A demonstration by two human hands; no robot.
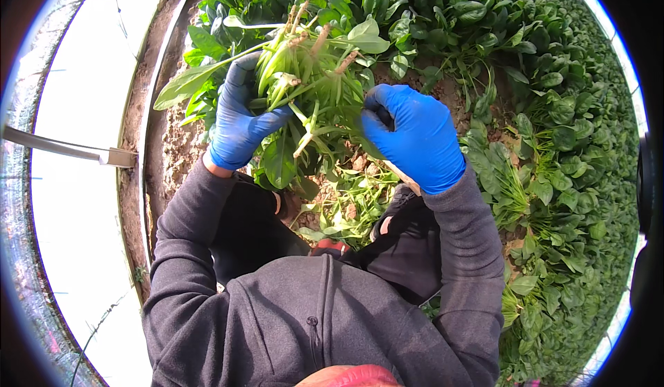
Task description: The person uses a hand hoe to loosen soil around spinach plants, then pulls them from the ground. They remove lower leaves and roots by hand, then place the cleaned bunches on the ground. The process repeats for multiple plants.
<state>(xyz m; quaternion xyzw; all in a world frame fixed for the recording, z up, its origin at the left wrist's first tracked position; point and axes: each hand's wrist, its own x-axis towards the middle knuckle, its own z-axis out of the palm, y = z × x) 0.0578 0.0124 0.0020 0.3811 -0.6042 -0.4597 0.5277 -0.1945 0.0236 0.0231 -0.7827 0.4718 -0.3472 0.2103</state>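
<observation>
My left hand point(241, 117), in a blue glove darkened with dirt on the fingers, grips a bunch of spinach point(311, 81). The bunch is tilted with its pale brown roots point(320, 39) pointing up and away from me, and leaves hanging below. A long loose leaf point(184, 86) sticks out past the left wrist. At the right side of the bunch, my right hand point(412, 133), also blue-gloved, has its fingers curled and pinches a blurred spinach leaf point(358, 122). Its fingertips are partly hidden. A pale strip point(402, 177) shows below that hand; I cannot tell what it is.
Dense spinach plants point(570, 101) grow ahead and to the right. Uprooted bunches point(511, 184) lie at the right. Loose leaves and stems point(358, 200) cover soil between my shoes. At the left run a pale rail point(145, 143) and a translucent sheet wall point(78, 205) with a metal bar point(52, 144).
</observation>
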